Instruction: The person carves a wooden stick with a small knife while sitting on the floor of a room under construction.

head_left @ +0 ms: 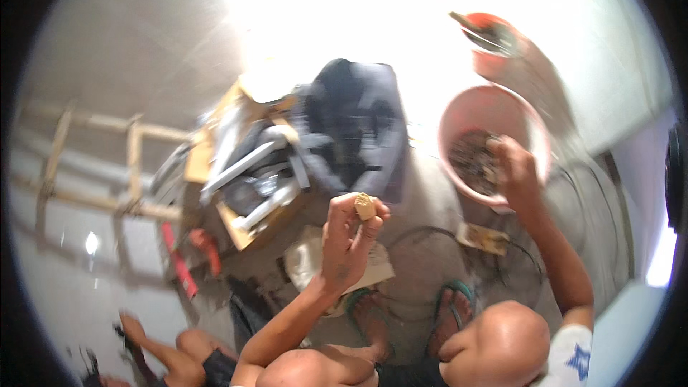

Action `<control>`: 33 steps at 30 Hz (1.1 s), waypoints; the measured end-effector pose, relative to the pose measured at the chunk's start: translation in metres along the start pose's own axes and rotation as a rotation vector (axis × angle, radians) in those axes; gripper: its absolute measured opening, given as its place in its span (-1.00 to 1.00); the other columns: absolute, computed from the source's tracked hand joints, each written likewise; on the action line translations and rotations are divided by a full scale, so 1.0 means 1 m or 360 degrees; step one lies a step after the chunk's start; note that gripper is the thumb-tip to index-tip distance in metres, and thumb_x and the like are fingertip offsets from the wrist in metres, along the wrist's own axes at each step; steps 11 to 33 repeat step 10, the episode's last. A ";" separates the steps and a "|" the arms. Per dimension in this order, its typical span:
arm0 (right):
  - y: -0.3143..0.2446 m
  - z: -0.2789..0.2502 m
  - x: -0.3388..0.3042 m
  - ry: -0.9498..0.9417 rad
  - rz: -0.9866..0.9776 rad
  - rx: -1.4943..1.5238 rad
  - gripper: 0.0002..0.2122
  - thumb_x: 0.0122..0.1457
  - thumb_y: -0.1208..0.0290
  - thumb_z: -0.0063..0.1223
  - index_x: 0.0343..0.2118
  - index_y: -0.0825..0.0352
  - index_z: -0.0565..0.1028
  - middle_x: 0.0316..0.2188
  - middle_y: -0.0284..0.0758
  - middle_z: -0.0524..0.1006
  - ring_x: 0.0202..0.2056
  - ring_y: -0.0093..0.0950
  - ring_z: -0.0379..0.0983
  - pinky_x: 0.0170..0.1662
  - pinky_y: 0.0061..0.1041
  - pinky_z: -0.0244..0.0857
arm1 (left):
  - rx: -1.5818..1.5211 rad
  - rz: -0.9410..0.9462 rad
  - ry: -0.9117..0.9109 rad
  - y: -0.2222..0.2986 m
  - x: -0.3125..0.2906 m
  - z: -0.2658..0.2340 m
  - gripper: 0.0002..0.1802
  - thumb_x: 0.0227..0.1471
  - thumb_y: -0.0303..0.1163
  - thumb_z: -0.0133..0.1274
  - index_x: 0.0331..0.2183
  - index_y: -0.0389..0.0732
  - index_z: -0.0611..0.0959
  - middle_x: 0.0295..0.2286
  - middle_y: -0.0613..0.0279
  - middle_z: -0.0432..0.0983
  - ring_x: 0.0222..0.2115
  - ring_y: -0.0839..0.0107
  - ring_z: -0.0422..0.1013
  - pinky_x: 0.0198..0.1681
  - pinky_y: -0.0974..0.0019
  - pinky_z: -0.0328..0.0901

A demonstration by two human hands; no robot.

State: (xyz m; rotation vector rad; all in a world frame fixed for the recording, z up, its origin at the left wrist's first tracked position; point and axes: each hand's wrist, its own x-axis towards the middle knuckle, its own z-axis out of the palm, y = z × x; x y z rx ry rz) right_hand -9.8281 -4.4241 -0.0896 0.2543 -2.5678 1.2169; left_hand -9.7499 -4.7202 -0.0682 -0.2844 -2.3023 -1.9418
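Observation:
My left hand [347, 240] is raised in the middle, its fingers and thumb closed round a small, tan, blocky piece [365, 206]; whether it is wood or something else I cannot make out. Over at the right, my right hand [514, 170] reaches over the near right rim of a pink bucket [529, 109]. Its fingers are blurred, so what they hold, if anything, is hidden. Dark brown loose material [473, 161] lies in the bottom of that bucket.
Beyond stands a smaller orange-red bucket [490, 64]. A dark grey bin [390, 107] and a cardboard box [240, 233] of parts sit ahead. Cables surround a power strip [484, 239]. A wooden ladder-like frame [107, 201] lies left; another person's hand [131, 328] shows lower left.

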 end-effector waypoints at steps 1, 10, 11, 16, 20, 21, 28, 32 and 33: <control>0.016 0.000 0.001 0.0101 -0.0088 0.0051 -0.71 0.30 0.29 -0.16 -0.29 0.46 0.46 -0.55 -0.03 0.52 -0.53 -0.29 0.52 -0.49 -0.30 0.32 | -0.0117 0.0089 -0.0062 0.007 0.003 -0.015 -0.70 0.21 -0.34 0.00 -0.09 -0.19 0.32 -0.28 0.19 0.41 -0.26 0.49 0.38 -0.16 0.36 0.32; 0.230 0.065 0.050 -0.0898 0.0494 -0.0201 -0.43 0.28 0.10 -0.14 0.21 0.45 0.22 0.11 -0.05 0.37 0.12 -0.15 0.31 0.18 -0.38 0.13 | -0.0257 0.0282 0.0355 0.043 -0.026 -0.171 -0.64 0.26 -0.28 -0.17 0.05 -0.09 0.23 -0.35 0.20 0.35 -0.38 0.46 0.35 -0.20 0.28 0.33; 0.230 0.065 0.050 -0.0898 0.0494 -0.0201 -0.43 0.28 0.10 -0.14 0.21 0.45 0.22 0.11 -0.05 0.37 0.12 -0.15 0.31 0.18 -0.38 0.13 | -0.0257 0.0282 0.0355 0.043 -0.026 -0.171 -0.64 0.26 -0.28 -0.17 0.05 -0.09 0.23 -0.35 0.20 0.35 -0.38 0.46 0.35 -0.20 0.28 0.33; 0.230 0.065 0.050 -0.0898 0.0494 -0.0201 -0.43 0.28 0.10 -0.14 0.21 0.45 0.22 0.11 -0.05 0.37 0.12 -0.15 0.31 0.18 -0.38 0.13 | -0.0257 0.0282 0.0355 0.043 -0.026 -0.171 -0.64 0.26 -0.28 -0.17 0.05 -0.09 0.23 -0.35 0.20 0.35 -0.38 0.46 0.35 -0.20 0.28 0.33; 0.230 0.065 0.050 -0.0898 0.0494 -0.0201 -0.43 0.28 0.10 -0.14 0.21 0.45 0.22 0.11 -0.05 0.37 0.12 -0.15 0.31 0.18 -0.38 0.13 | -0.0257 0.0282 0.0355 0.043 -0.026 -0.171 -0.64 0.26 -0.28 -0.17 0.05 -0.09 0.23 -0.35 0.20 0.35 -0.38 0.46 0.35 -0.20 0.28 0.33; 0.230 0.065 0.050 -0.0898 0.0494 -0.0201 -0.43 0.28 0.10 -0.14 0.21 0.45 0.22 0.11 -0.05 0.37 0.12 -0.15 0.31 0.18 -0.38 0.13 | -0.0257 0.0282 0.0355 0.043 -0.026 -0.171 -0.64 0.26 -0.28 -0.17 0.05 -0.09 0.23 -0.35 0.20 0.35 -0.38 0.46 0.35 -0.20 0.28 0.33; 0.230 0.065 0.050 -0.0898 0.0494 -0.0201 -0.43 0.28 0.10 -0.14 0.21 0.45 0.22 0.11 -0.05 0.37 0.12 -0.15 0.31 0.18 -0.38 0.13 | -0.0257 0.0282 0.0355 0.043 -0.026 -0.171 -0.64 0.26 -0.28 -0.17 0.05 -0.09 0.23 -0.35 0.20 0.35 -0.38 0.46 0.35 -0.20 0.28 0.33; 0.230 0.065 0.050 -0.0898 0.0494 -0.0201 -0.43 0.28 0.10 -0.14 0.21 0.45 0.22 0.11 -0.05 0.37 0.12 -0.15 0.31 0.18 -0.38 0.13 | -0.0257 0.0282 0.0355 0.043 -0.026 -0.171 -0.64 0.26 -0.28 -0.17 0.05 -0.09 0.23 -0.35 0.20 0.35 -0.38 0.46 0.35 -0.20 0.28 0.33; 0.230 0.065 0.050 -0.0898 0.0494 -0.0201 -0.43 0.28 0.10 -0.14 0.21 0.45 0.22 0.11 -0.05 0.37 0.12 -0.15 0.31 0.18 -0.38 0.13 | -0.0257 0.0282 0.0355 0.043 -0.026 -0.171 -0.64 0.26 -0.28 -0.17 0.05 -0.09 0.23 -0.35 0.20 0.35 -0.38 0.46 0.35 -0.20 0.28 0.33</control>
